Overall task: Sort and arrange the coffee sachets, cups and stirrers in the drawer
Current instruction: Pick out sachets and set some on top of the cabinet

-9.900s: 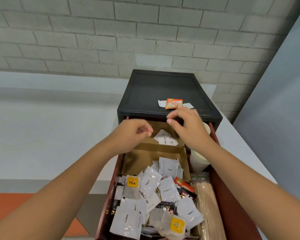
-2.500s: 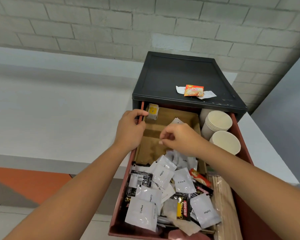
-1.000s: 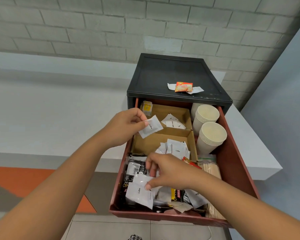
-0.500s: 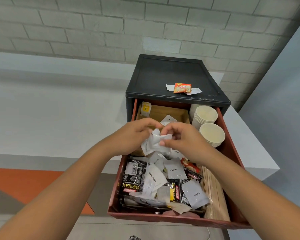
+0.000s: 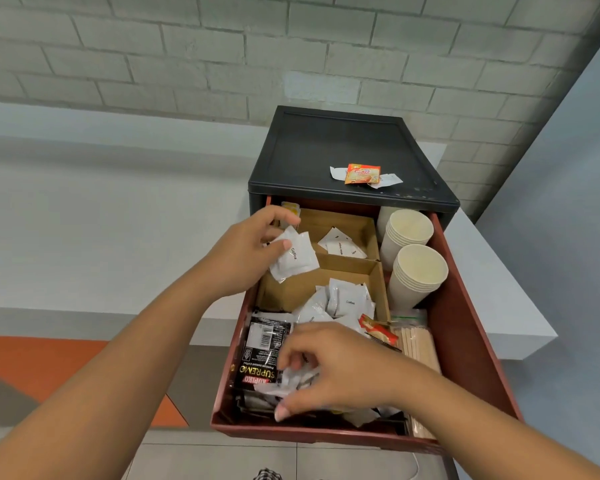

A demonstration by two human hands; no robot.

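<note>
The red drawer (image 5: 465, 327) stands pulled out of a black cabinet (image 5: 340, 147). My left hand (image 5: 246, 251) pinches white coffee sachets (image 5: 293, 259) above the cardboard dividers (image 5: 347, 265). My right hand (image 5: 329, 368) reaches into the loose sachet pile at the drawer's front and its fingers curl round a white sachet (image 5: 291, 379). A black Supremo sachet (image 5: 262, 355) lies at the front left. More white sachets (image 5: 343, 299) sit in the near cardboard compartment, others (image 5: 340, 244) in the far one. Two stacks of paper cups (image 5: 416, 271) stand at the right. Wooden stirrers (image 5: 416, 348) lie along the right side.
An orange coffee sachet (image 5: 361, 173) on white sachets lies on the cabinet top. A yellow tea sachet (image 5: 290, 209) stands in the drawer's far left corner. A white counter (image 5: 492, 299) runs behind the drawer, with a brick wall beyond. Floor tiles show below.
Half a second ago both hands met over the dividers with white sachets. Now my left hand holds them alone, and my right hand has dropped to the front pile.
</note>
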